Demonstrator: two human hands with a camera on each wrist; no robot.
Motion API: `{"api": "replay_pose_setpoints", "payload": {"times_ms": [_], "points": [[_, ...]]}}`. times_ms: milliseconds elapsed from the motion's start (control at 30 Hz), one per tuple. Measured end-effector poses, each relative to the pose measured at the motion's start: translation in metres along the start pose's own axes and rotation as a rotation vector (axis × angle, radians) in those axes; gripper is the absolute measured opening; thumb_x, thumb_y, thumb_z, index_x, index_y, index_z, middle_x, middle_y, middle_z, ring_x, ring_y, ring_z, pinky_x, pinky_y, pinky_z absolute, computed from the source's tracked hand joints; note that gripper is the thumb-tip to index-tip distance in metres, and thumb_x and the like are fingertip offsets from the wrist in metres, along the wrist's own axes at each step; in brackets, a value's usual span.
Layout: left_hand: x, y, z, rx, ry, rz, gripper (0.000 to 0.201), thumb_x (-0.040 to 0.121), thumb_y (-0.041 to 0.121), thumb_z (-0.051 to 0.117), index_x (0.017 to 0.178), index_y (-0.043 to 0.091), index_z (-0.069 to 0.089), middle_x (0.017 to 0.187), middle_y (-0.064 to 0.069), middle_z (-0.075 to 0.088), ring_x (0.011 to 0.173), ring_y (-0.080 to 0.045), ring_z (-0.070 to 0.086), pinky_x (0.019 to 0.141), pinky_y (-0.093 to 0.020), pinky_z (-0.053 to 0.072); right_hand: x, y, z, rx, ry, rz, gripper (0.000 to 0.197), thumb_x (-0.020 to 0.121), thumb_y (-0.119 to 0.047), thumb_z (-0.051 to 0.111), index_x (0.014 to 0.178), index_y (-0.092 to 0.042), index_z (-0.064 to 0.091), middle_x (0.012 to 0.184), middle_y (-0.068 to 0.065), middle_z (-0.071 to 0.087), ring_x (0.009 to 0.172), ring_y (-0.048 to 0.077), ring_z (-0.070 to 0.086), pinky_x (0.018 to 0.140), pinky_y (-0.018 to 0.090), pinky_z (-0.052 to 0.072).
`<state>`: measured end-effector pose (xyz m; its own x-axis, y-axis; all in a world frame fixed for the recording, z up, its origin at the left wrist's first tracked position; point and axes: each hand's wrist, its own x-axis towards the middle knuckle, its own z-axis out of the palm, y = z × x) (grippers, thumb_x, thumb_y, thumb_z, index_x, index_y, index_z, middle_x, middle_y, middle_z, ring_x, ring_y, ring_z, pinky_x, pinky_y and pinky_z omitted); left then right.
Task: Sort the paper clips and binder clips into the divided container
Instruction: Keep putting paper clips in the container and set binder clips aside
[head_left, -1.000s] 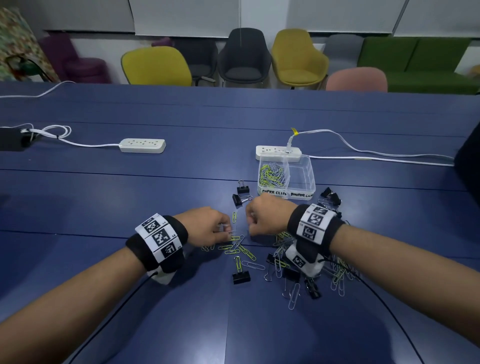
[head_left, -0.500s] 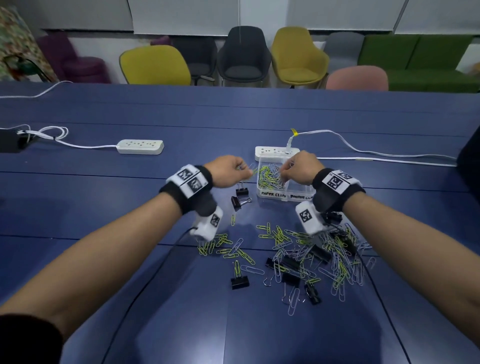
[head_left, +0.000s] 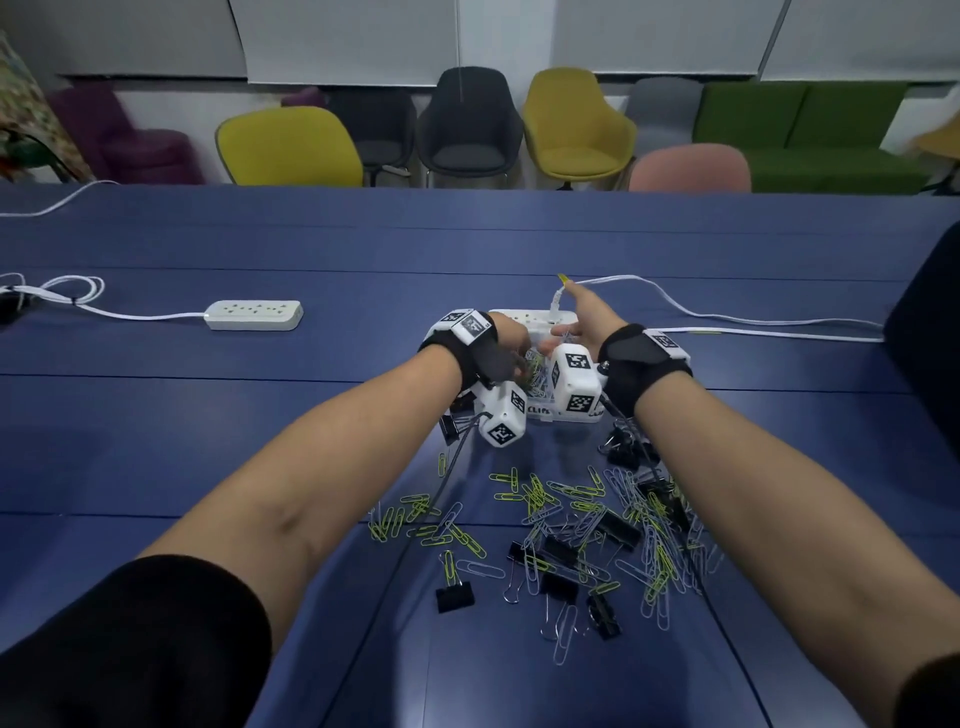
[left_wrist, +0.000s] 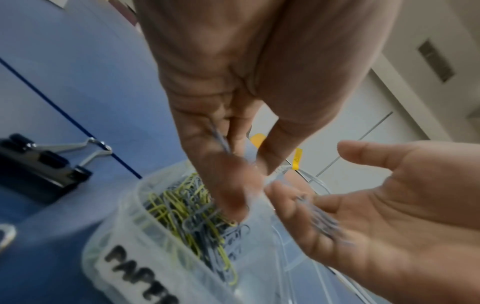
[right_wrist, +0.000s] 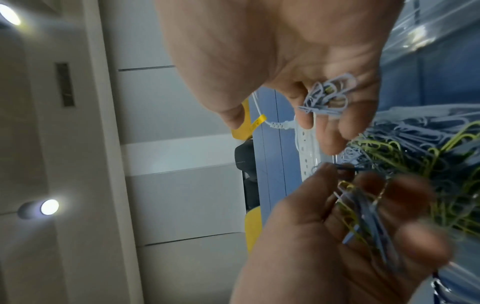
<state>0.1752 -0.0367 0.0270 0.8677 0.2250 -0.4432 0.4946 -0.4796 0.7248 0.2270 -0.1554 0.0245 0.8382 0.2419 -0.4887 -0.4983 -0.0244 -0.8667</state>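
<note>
Both hands hover over the clear divided container (head_left: 540, 411), whose left cell holds yellow and grey paper clips (head_left: 535, 371). My left hand (head_left: 511, 340) points its fingers (left_wrist: 233, 197) down into that cell (left_wrist: 124, 236), and blurred clips slide off them (right_wrist: 363, 216). My right hand (head_left: 576, 314) is spread palm-open beside it (left_wrist: 350, 205), with grey paper clips (right_wrist: 324, 98) lying loose on its fingers. A pile of paper clips (head_left: 582, 514) mixed with black binder clips (head_left: 454, 596) lies on the blue table nearer to me.
A white power strip (head_left: 535, 317) with a cable lies right behind the container; another (head_left: 253, 314) is at the left. More binder clips (left_wrist: 39, 170) sit left and right (head_left: 623, 452) of the container. A dark object (head_left: 930, 332) is at the right edge.
Both hands rose from the pile with clips, carried them forward to the container, and have now opened over the paper clip cell, where clips are dropping.
</note>
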Motion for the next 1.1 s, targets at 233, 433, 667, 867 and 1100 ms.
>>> {"api": "replay_pose_setpoints", "payload": {"times_ms": [233, 433, 667, 867, 1100], "points": [[0.004, 0.000, -0.002, -0.047, 0.034, 0.050, 0.040, 0.098, 0.014, 0.041, 0.132, -0.004, 0.051, 0.133, -0.023, 0.056, 0.119, -0.036, 0.058, 0.095, -0.046, 0.053, -0.003, 0.001, 0.008, 0.019, -0.131, -0.082, 0.095, 0.087, -0.075, 0.032, 0.155, -0.015, 0.005, 0.146, 0.025, 0.030, 0.123, 0.040, 0.047, 0.088, 0.040, 0.045], [-0.009, -0.011, -0.003, -0.111, -0.007, 0.043, 0.038, 0.098, 0.019, 0.045, 0.131, 0.003, 0.052, 0.127, -0.021, 0.060, 0.108, -0.037, 0.065, 0.080, -0.046, 0.059, -0.014, 0.005, -0.008, 0.031, -0.252, -0.090, 0.114, 0.076, -0.084, 0.038, 0.151, 0.001, 0.020, 0.107, 0.014, 0.057, 0.087, 0.025, 0.059, 0.075, 0.033, 0.048], [-0.044, -0.026, -0.016, 0.244, 0.097, 0.282, 0.028, 0.096, 0.039, 0.048, 0.109, 0.020, 0.064, 0.111, -0.005, 0.067, 0.095, -0.026, 0.069, 0.082, -0.036, 0.059, -0.062, 0.011, -0.046, -0.380, -0.223, -0.304, 0.058, 0.089, -0.058, 0.054, 0.113, -0.005, 0.062, 0.093, 0.012, 0.071, 0.081, 0.026, 0.069, 0.069, 0.034, 0.052], [-0.093, -0.058, 0.002, 0.628, -0.071, 0.603, 0.021, 0.087, 0.035, 0.065, 0.105, 0.026, 0.069, 0.092, 0.009, 0.066, 0.077, -0.006, 0.058, 0.072, -0.021, 0.046, -0.101, 0.058, -0.068, -1.379, -0.305, -0.439, 0.017, 0.078, -0.038, 0.078, 0.090, -0.027, 0.071, 0.070, -0.009, 0.066, 0.050, -0.005, 0.054, 0.053, 0.017, 0.042], [-0.094, -0.090, 0.029, 0.827, -0.169, 0.542, 0.038, 0.083, 0.045, 0.068, 0.116, 0.026, 0.066, 0.105, 0.001, 0.067, 0.082, -0.011, 0.060, 0.079, -0.028, 0.053, -0.111, 0.089, -0.055, -1.568, -0.339, -0.434, 0.036, 0.072, -0.037, 0.082, 0.106, -0.027, 0.072, 0.089, -0.008, 0.071, 0.078, 0.009, 0.065, 0.070, 0.023, 0.053]]}}
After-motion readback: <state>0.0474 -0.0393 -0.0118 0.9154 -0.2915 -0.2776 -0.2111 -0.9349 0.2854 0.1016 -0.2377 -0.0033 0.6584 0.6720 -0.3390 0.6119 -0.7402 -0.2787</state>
